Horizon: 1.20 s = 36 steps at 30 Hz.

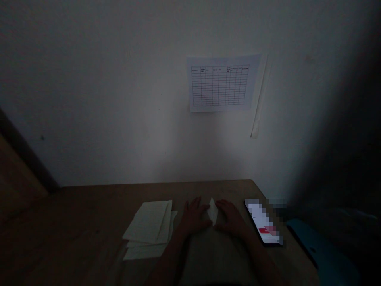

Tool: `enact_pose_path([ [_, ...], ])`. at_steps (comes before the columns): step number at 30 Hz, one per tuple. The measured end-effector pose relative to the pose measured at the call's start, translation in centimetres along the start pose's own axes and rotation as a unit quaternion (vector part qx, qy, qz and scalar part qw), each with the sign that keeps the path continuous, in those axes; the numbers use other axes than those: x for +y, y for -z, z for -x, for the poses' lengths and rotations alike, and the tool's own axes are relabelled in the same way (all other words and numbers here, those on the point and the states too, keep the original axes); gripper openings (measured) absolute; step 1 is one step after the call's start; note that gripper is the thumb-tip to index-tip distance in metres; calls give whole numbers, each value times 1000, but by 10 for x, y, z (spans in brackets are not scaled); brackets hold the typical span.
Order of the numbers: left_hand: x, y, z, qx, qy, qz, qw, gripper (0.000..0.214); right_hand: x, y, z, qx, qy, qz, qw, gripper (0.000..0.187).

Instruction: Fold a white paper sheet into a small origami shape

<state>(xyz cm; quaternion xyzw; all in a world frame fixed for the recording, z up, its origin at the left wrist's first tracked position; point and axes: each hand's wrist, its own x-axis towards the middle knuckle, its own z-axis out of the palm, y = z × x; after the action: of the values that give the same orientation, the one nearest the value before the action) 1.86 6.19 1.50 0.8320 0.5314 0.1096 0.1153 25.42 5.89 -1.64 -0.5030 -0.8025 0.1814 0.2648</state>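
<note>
In dim light, my left hand (pixel 193 216) and my right hand (pixel 230 217) rest on a wooden table (pixel 89 214), close together. Between them stands a small white piece of folded paper (pixel 212 212), with a flap raised. Both hands touch it, fingers pressed down on its sides. More pale paper lies under and in front of my hands, hard to make out in the dark.
A stack of white paper sheets (pixel 150 228) lies left of my hands. A lit phone (pixel 263 222) lies to the right, beside a blue object (pixel 321 250). A printed table sheet (pixel 222 84) hangs on the wall behind.
</note>
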Motion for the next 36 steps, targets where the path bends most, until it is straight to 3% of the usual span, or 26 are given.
enact_pose_path([
  [3, 1, -1, 1, 12, 8, -6, 1000, 57, 8, -4, -1, 30, 5, -40, 999, 63],
  [5, 3, -2, 1, 17, 8, -11, 1000, 63, 13, -6, -2, 51, 14, -64, 997, 52],
  [9, 6, -6, 2, 6, 4, -25, 1000, 84, 16, -9, -3, 54, 29, -63, 996, 56],
  [14, 7, -6, -2, -43, -7, -24, 999, 82, 8, -6, -2, 24, 38, -18, 999, 68],
  [19, 3, 3, -1, -68, -28, 1, 997, 78, 1, -3, -3, 6, 29, -1, 1000, 54],
  [28, -13, 8, -2, 18, -23, 84, 996, 51, -9, 6, -4, 60, 10, -16, 998, 28],
  [36, -14, 1, -4, 66, -31, 122, 990, 30, -18, 9, 0, 51, 3, -6, 999, 30],
])
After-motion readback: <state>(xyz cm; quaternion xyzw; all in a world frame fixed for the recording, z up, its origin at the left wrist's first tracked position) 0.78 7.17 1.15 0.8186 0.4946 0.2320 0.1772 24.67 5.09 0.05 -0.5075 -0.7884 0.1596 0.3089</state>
